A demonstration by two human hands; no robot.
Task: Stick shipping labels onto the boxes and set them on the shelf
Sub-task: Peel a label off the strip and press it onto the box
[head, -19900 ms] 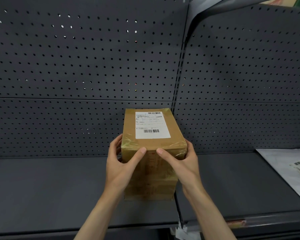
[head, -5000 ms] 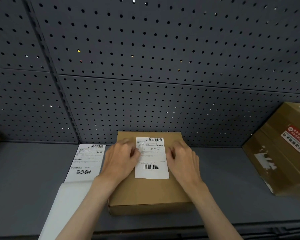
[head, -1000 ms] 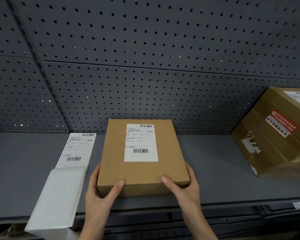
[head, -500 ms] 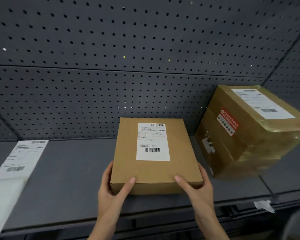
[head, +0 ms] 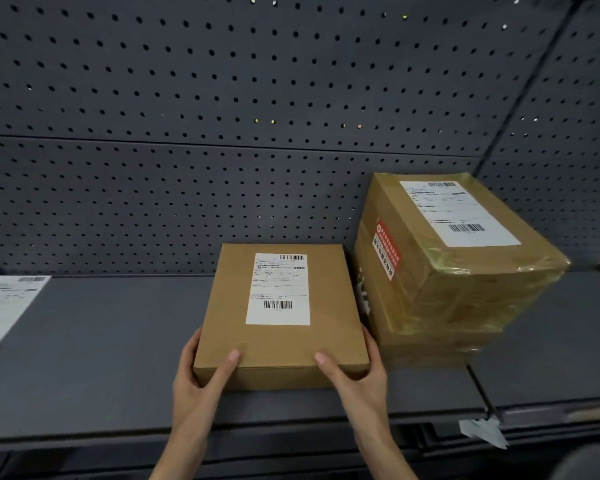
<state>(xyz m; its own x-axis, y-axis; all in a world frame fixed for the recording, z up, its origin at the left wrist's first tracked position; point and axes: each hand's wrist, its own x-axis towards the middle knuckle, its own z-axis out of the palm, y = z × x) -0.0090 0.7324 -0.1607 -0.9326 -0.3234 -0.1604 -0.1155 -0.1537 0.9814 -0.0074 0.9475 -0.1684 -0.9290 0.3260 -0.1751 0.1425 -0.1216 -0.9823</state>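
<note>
Head view, hands: the left hand and the right hand are both gripping the near corners of the flat cardboard box, thumbs lying on its top and fingers wrapping its sides.
Head view, what has just changed: half a second ago the same box was sitting further left of the tall taped box; now the two are standing almost side by side, very close, though I cannot tell whether they are touching. The loose label sheet is sliding out toward the left edge of view.
Head view, meaning for the task: the shipping label is lying flat on the box top, so labelling looks done; I am judging this to be the placing step, nearly finished, with only letting go remaining.
Head view, surface: the box is resting on the dark grey metal shelf, its far edge reaching toward the back.
Head view, room: a perforated grey back panel is rising behind, and a scrap of white paper is hanging at the shelf's front lip.
</note>
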